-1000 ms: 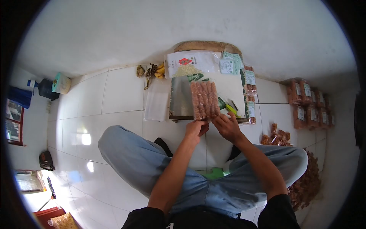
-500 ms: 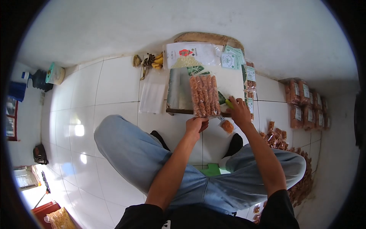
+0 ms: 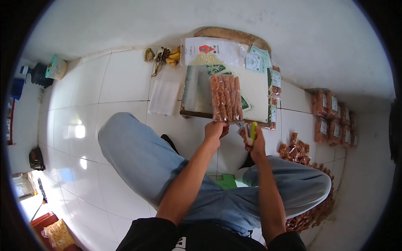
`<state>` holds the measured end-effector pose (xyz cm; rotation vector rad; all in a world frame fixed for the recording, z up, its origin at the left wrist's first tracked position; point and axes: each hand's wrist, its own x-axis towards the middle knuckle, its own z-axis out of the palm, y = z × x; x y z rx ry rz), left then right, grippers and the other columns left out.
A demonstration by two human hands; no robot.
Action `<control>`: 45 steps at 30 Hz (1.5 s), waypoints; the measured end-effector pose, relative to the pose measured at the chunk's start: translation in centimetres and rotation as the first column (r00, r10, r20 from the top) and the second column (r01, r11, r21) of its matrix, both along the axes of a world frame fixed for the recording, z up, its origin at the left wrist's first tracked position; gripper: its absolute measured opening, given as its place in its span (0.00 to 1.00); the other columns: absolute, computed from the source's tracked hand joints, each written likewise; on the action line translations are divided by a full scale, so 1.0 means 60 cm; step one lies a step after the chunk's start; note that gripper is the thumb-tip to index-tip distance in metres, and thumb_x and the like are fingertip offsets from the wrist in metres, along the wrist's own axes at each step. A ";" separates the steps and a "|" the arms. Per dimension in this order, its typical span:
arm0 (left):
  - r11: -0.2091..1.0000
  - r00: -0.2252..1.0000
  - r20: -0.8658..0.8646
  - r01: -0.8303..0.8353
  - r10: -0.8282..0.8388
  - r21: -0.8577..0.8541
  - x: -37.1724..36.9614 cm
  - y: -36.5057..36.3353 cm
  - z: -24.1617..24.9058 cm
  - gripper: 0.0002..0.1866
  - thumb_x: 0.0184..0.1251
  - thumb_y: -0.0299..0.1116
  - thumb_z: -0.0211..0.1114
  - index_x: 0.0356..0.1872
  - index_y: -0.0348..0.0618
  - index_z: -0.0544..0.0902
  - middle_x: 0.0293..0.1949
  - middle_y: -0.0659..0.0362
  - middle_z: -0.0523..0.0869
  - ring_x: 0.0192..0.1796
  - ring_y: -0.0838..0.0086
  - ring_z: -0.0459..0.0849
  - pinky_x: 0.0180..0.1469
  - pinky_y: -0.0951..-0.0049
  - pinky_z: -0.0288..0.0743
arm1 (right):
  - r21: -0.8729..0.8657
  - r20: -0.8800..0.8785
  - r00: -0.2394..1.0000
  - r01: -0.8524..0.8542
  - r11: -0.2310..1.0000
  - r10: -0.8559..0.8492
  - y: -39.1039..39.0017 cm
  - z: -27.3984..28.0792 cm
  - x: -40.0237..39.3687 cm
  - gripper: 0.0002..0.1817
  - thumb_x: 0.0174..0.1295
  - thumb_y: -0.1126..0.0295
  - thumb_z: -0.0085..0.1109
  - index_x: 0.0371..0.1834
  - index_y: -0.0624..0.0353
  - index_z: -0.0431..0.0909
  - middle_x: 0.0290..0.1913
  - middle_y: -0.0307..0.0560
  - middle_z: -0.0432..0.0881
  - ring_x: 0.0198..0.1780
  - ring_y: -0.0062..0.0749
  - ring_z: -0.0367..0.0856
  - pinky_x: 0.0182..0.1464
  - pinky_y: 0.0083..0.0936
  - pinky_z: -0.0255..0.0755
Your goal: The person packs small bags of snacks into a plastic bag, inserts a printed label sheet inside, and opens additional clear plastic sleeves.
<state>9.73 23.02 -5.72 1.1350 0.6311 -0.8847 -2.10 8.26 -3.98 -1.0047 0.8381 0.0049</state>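
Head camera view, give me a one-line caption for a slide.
Left hand gripping a clear bag of reddish-brown sticks, right hand holding a lime-green tool, beside a low table.

The clear plastic pack (image 3: pixel 226 98) is rectangular and filled with knobbly, reddish-brown strips set side by side, running lengthwise. It extends over the worktop (image 3: pixel 258 91), its long sides roughly square to the near edge and its lower end at that edge, pinched by the fingers of the left hand (image 3: pixel 216 131). Whether its far end rests on the worktop cannot be told. The lime-green and whitish hand tool (image 3: pixel 253 130) is gripped in the right hand (image 3: pixel 257 145), just off the worktop's near edge, toward its right corner; fingers hide part of it. Beside it, a small clear packet (image 3: pixel 242 131) with brownish contents is partly covered and blurred.
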 end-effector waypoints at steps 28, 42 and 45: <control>0.999 0.997 0.070 0.010 -0.012 0.033 -0.013 -0.006 -0.015 0.07 0.58 0.24 0.66 0.38 0.38 0.84 0.31 0.60 0.85 0.30 0.75 0.82 0.32 0.75 0.77 | -0.083 -0.002 0.991 -0.134 0.988 0.134 0.076 -0.047 0.046 0.14 0.71 0.55 0.46 0.44 0.53 0.73 0.34 0.38 0.75 0.32 0.24 0.76 0.25 0.23 0.66; 1.000 0.996 0.089 0.006 -0.007 0.003 -0.010 -0.005 -0.003 0.10 0.58 0.21 0.63 0.41 0.33 0.83 0.38 0.55 0.87 0.36 0.69 0.87 0.42 0.71 0.81 | 0.030 0.148 0.988 -0.040 0.999 0.035 0.075 -0.062 0.051 0.12 0.71 0.61 0.55 0.45 0.58 0.77 0.32 0.38 0.78 0.32 0.24 0.77 0.26 0.23 0.67; 0.999 0.998 0.065 -0.017 0.015 0.027 -0.011 -0.007 0.004 0.10 0.58 0.21 0.63 0.42 0.32 0.83 0.38 0.54 0.87 0.36 0.68 0.87 0.41 0.71 0.81 | -0.009 0.158 0.987 -0.036 0.999 0.037 0.078 -0.072 0.052 0.11 0.70 0.61 0.56 0.44 0.58 0.78 0.33 0.37 0.78 0.30 0.23 0.76 0.25 0.23 0.66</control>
